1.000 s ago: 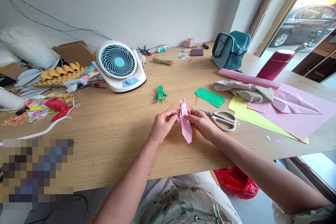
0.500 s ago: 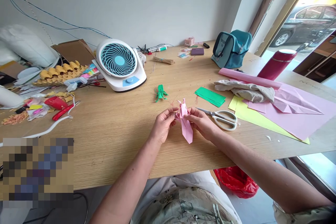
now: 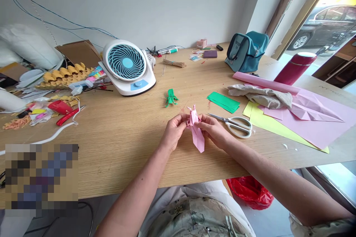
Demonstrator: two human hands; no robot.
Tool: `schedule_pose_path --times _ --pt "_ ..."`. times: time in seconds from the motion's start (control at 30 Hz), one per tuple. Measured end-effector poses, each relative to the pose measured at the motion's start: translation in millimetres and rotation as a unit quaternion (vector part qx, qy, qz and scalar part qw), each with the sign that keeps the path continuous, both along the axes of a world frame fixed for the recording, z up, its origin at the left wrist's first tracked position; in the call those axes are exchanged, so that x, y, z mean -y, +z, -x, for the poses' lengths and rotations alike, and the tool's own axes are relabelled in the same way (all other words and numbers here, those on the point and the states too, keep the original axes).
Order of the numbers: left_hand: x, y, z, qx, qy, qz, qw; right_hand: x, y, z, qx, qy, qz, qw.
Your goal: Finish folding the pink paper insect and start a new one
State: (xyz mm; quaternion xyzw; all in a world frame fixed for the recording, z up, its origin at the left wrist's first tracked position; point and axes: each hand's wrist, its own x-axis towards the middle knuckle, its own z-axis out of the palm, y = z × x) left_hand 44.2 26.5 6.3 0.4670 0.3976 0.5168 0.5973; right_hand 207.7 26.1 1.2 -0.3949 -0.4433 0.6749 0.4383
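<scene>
A folded pink paper figure [image 3: 198,137] is held between my two hands above the near part of the table. My left hand [image 3: 175,131] pinches its left side, near thin folded points. On the other side, my right hand [image 3: 213,127] grips it with the thumb pressed on its front. The figure's long flat tail hangs toward me, and small points stick up at its top. Beyond my hands a green folded paper insect [image 3: 171,97] stands on the table. Scissors [image 3: 237,126] with white handles lie just right of my right hand, their blades partly behind it.
Green paper strips [image 3: 223,102], yellow paper [image 3: 283,133], pink sheets [image 3: 322,129] and a grey glove [image 3: 261,95] lie on the right. A red bottle [image 3: 294,69] and teal bag [image 3: 246,52] stand behind. A fan [image 3: 127,67] stands back left; a red bin bag [image 3: 251,192] is below the table.
My hands stay on the pink paper figure with almost the same grip; the left fingers have shifted slightly. The whole view has moved a few pixels.
</scene>
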Motion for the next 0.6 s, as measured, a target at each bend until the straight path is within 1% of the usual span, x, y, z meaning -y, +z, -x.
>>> schedule_pose_path --times 0.17,0.37,0.47,0.6 --pt "-0.2 -1.3 2.3 0.002 0.001 0.019 1.0 -0.6 -0.6 -0.2 0.002 -0.006 0.004 1.0" --pt "0.3 -0.5 3.9 0.025 -0.052 0.027 0.998 -0.2 -1.4 -0.2 0.007 -0.008 0.015 1.0" --pt "0.1 -1.2 1.9 0.045 -0.045 0.036 0.997 0.2 -1.1 0.0 0.009 -0.007 0.019 1.0" --pt "-0.5 -2.7 1.3 0.077 -0.027 0.077 0.994 -0.1 -2.0 0.1 0.007 -0.008 0.02 1.0"
